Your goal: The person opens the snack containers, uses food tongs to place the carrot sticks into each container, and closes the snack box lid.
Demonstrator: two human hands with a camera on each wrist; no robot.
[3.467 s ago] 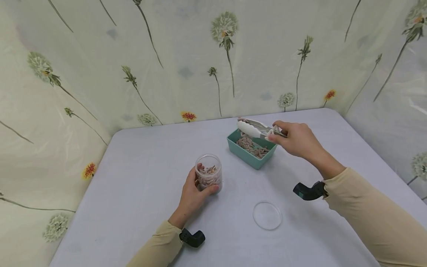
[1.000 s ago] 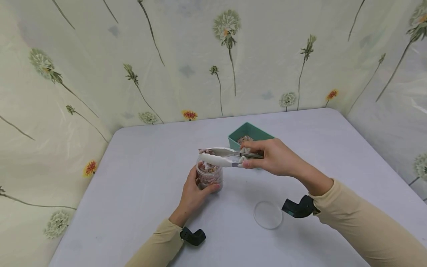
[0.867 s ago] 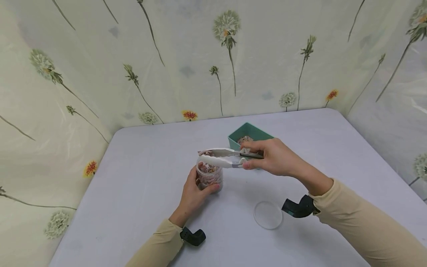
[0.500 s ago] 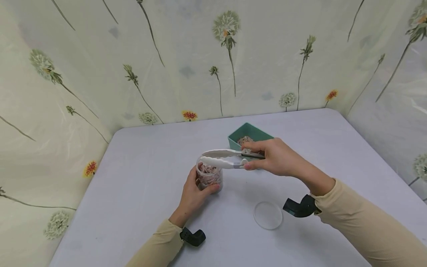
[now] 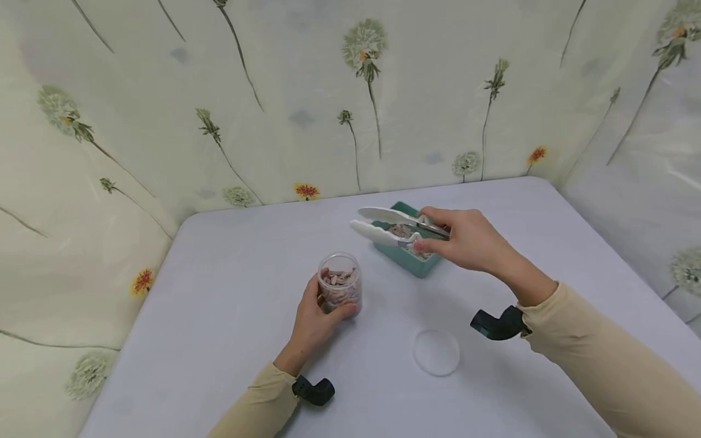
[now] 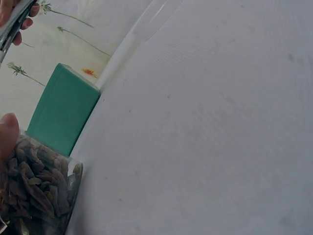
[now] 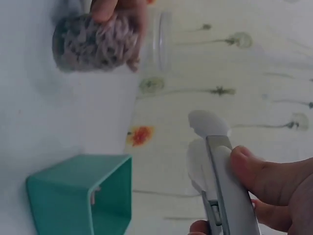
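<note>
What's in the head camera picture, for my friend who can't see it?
A person's left hand holds an open clear jar of brownish bits, and their right hand holds open, white-tipped tongs near a green box with more bits inside. A round clear lid lies on the table, with flowery sheeting behind.

Head view from above, forward and down; wrist views close, sideways, teal box (image 6: 63,110) in both

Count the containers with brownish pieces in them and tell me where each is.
2: a clear jar, held by the left hand, and a green box farther back, to the jar's right, partly covered by tongs in the right hand. No others show.
</note>
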